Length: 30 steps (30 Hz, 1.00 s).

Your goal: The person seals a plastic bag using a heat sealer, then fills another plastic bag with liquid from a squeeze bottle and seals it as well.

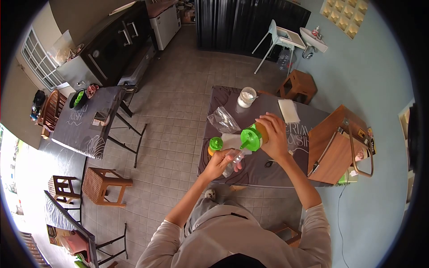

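Observation:
My right hand (276, 137) is wrapped round a squeeze bottle (251, 139) with a green lid and spout and an orange-yellow body. The bottle tilts so that its spout points down and left. Just under the spout, the fingers of my left hand (218, 164) are closed on a small clear plastic bag (237, 157). Whether anything flows from the spout is too small to tell. Beside my left hand stands a second green-lidded bottle (216, 144), partly hidden by it. A larger clear plastic bag (223, 119) lies beyond both bottles.
The dark printed table (272, 169) also bears a white-filled tub (246, 97), a white folded cloth or tissue pack (288, 110) and a wooden cabinet-like box (333, 147) at right. Left are another table (82, 120) and a brown stool (100, 185). A brown stool (298, 85) stands behind.

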### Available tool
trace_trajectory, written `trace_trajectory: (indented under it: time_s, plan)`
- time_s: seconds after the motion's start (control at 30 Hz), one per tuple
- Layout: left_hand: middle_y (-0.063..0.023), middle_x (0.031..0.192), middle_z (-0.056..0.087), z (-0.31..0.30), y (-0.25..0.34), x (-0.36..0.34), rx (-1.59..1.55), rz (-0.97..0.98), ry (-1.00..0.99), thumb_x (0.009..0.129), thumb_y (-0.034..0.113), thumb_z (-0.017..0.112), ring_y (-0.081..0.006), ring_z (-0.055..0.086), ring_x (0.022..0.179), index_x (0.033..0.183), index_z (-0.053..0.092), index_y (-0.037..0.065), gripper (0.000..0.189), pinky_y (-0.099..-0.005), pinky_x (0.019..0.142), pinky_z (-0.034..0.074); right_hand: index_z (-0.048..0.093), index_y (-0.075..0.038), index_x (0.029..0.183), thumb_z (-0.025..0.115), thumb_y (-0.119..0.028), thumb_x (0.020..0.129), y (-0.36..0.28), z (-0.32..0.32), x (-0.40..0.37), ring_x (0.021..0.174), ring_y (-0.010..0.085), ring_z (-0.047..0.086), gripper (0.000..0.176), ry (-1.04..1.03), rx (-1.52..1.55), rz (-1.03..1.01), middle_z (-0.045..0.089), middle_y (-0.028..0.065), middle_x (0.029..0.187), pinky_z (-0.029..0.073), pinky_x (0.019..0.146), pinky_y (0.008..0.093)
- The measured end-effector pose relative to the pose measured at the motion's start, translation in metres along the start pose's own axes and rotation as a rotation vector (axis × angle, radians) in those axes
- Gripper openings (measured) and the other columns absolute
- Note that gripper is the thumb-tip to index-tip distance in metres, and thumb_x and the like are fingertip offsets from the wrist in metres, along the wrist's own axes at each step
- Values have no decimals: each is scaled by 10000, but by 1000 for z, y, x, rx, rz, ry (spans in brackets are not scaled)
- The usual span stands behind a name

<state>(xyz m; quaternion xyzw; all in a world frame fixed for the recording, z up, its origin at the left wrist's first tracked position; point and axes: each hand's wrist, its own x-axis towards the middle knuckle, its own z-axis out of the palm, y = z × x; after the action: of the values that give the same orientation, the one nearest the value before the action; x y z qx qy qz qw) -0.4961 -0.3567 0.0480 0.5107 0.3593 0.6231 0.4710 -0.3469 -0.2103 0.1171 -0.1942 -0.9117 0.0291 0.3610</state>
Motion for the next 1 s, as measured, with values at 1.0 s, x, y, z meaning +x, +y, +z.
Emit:
trace_trajectory:
  time_s: [1.0]
  plan:
    - [-103,873,601,29,70,61,-96,13,-229,964,371,243,-165,582,793,1079,487,-38,490,-289,781,446,609,-171,931,568,-139,731,-17,-109,98,1151,181,449,206,56,-553,-692,563,-31,1065,326,984,450]
